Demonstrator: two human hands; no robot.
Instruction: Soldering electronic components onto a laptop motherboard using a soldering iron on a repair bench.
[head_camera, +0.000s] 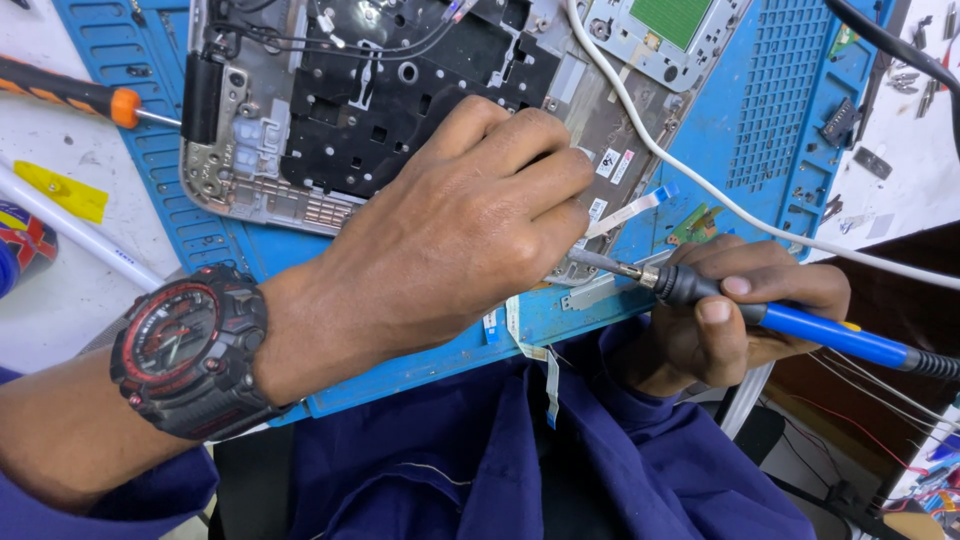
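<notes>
Fingers of the left hand curl down at centre frame, tips pressed onto the lower edge of the opened laptop chassis; whether they pinch anything beneath I cannot tell, since the knuckles hide the tips. A black and red wristwatch sits on that wrist at lower left.

At right of centre the right hand is closed around a soldering iron, thumb and forefinger clamped on the black collar ahead of its blue handle, with the metal tip pointing left and ending just beside the left fingertips at the chassis edge. The tip seems to touch or nearly touch the board there, though the exact contact spot is hidden.

The chassis lies in the upper middle of the frame on a blue work mat, grey metal frame around a black inner plate. A flat ribbon cable with a blue end runs out from under the left fingers toward the right. A white cable sweeps from top centre down to the right edge. An orange-handled screwdriver lies at upper left.

As a judgement, the step in hand is heating a joint or part at the chassis edge while the left hand steadies the piece. The next move calls for a still tip, light pressure, and left fingers kept off the hot metal.
</notes>
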